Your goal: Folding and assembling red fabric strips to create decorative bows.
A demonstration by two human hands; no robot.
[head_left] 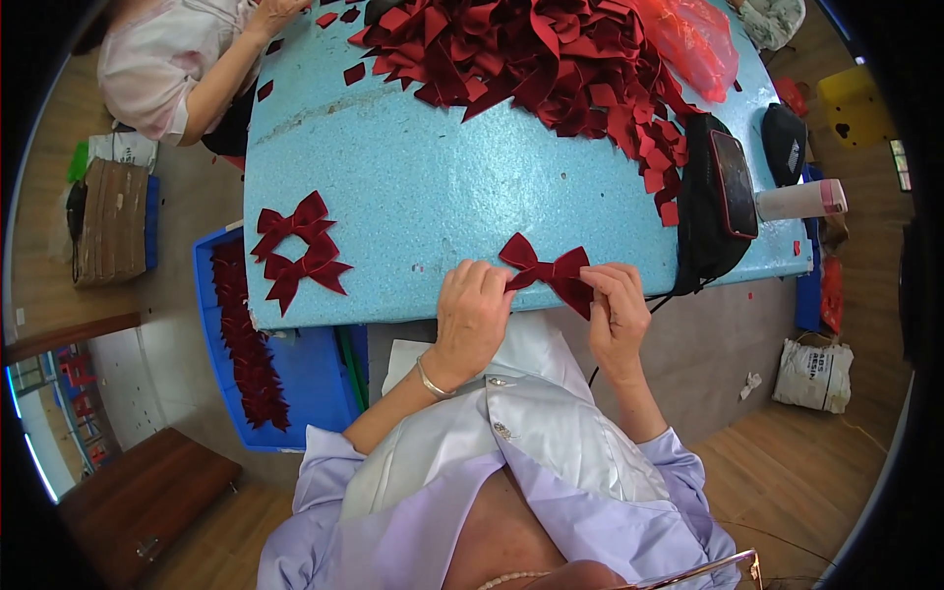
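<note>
A dark red velvet bow [547, 273] is stretched between my hands at the near edge of the blue table. My left hand [472, 317] pinches its left lower end, and my right hand [618, 313] has thumb and fingers closed on its right lower end. The loops and the knot in the middle show plainly; the fingertips hide the tips of the tails. Two finished-looking red bows, an upper one [295, 222] and a lower one [305, 269], lie close together near the table's left corner.
A large heap of red velvet ribbon pieces [551, 59] covers the far side. At right lie a black pouch with a phone [730, 182] on it, a pink bottle [801, 200] and a black case [784, 145]. A blue bin [324, 393] with bows stands below left. Another person's arm [221, 84] rests far left.
</note>
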